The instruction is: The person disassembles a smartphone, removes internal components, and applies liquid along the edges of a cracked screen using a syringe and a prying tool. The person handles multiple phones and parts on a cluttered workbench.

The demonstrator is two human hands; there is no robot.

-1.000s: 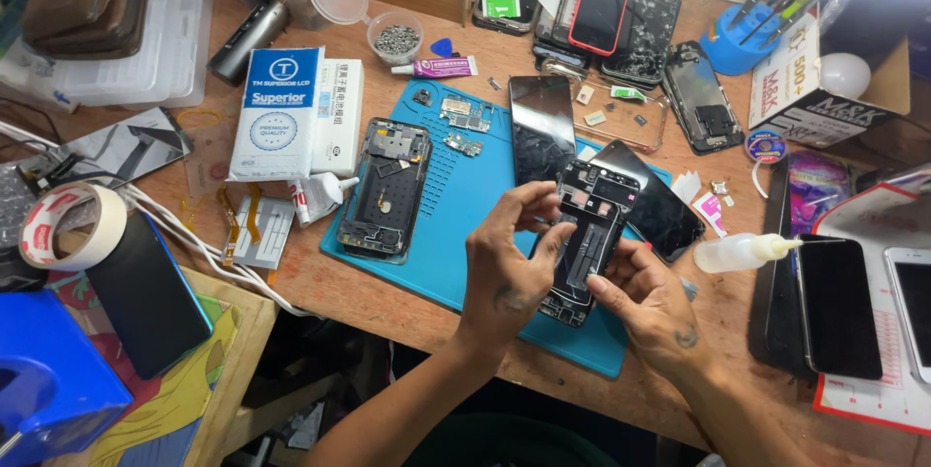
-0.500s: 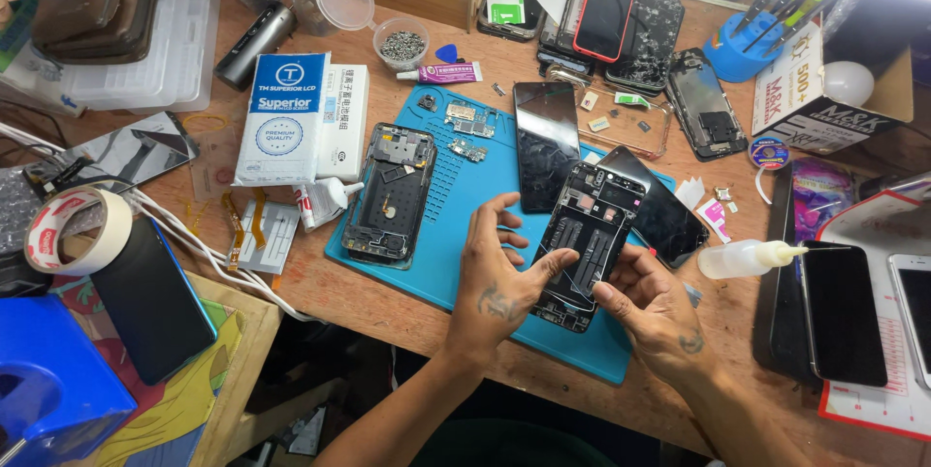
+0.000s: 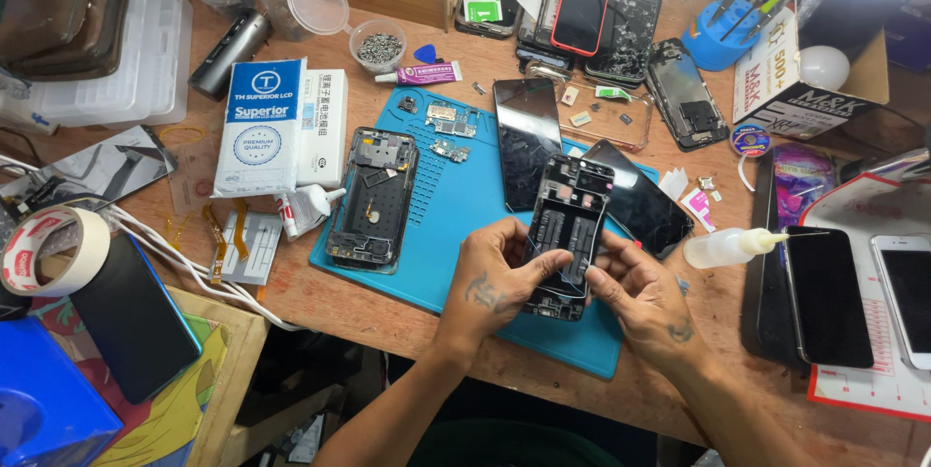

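Black rectangular phone frame (image 3: 565,234) pinched over blue silicone mat (image 3: 456,205): left hand (image 3: 497,278) and right hand (image 3: 642,297) grips closed on lower edges. Best kept level, pressure light.

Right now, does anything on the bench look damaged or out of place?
Yes: one phone in the pile at the back has a badly cracked panel. Both the left hand and right hand hold an opened phone frame.

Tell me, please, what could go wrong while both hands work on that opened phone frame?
The left hand and right hand pinch the phone frame above the blue mat; a slip could drop it onto the loose screens beside it. The small squeeze bottle near the right hand could be knocked over.
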